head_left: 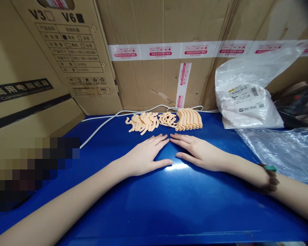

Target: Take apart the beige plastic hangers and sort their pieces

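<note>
My left hand [146, 155] lies palm down on the blue tabletop [154, 205], its fingers stretched out and its thumb apart. Opposite it, my right hand [199, 152] rests the same way, and the fingertips of the two hands almost meet. Neither holds anything. Just beyond the fingers are three groups of cream-coloured parts: a loose pile of small hook-shaped pieces [143, 122] on the left, a cluster of ring-like pieces [167, 119] in the middle, and a neat row of curved, strip-like pieces [189, 119] on the right.
Large cardboard boxes [154, 78] wall off the back and left. A white cable [102, 129] runs along the rear of the table. To the right stand a white plastic bag with a label [246, 99] and a sheet of clear plastic [290, 150]. A blurred patch covers the left edge.
</note>
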A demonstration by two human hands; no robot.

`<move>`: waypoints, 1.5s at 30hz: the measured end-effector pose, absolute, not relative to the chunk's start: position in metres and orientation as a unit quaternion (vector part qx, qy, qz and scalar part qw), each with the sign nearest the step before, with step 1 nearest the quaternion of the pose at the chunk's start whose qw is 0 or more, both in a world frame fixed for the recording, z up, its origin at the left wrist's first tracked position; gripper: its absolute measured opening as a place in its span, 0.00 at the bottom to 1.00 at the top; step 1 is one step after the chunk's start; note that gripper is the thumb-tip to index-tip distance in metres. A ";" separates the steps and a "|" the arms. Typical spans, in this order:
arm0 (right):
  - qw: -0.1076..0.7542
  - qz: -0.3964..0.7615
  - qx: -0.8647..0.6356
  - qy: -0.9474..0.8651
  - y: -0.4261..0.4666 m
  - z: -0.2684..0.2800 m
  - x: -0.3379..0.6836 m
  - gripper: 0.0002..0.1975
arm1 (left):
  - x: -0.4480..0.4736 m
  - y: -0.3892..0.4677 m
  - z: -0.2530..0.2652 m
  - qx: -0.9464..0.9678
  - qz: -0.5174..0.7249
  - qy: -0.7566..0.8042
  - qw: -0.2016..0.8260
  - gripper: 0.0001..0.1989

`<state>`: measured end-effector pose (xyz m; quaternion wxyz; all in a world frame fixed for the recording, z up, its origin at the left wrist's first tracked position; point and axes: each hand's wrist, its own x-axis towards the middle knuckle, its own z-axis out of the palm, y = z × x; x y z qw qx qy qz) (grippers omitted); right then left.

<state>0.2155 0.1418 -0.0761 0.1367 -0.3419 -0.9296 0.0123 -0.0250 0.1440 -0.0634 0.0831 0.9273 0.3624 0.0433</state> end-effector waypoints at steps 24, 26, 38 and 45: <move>0.261 -0.168 -0.396 -0.864 0.177 -0.074 0.187 0.10 | -0.026 0.141 -0.066 0.927 0.055 0.363 0.077 0.39; 0.258 -0.170 -0.384 -0.870 0.176 -0.075 0.186 0.11 | -0.026 0.140 -0.065 0.926 0.052 0.366 0.076 0.37; 0.239 -0.152 -0.375 -0.883 0.172 -0.076 0.188 0.11 | -0.026 0.138 -0.067 0.923 0.048 0.374 0.073 0.37; 0.235 -0.185 -0.388 -0.872 0.174 -0.079 0.189 0.13 | -0.026 0.138 -0.066 0.925 0.052 0.371 0.066 0.35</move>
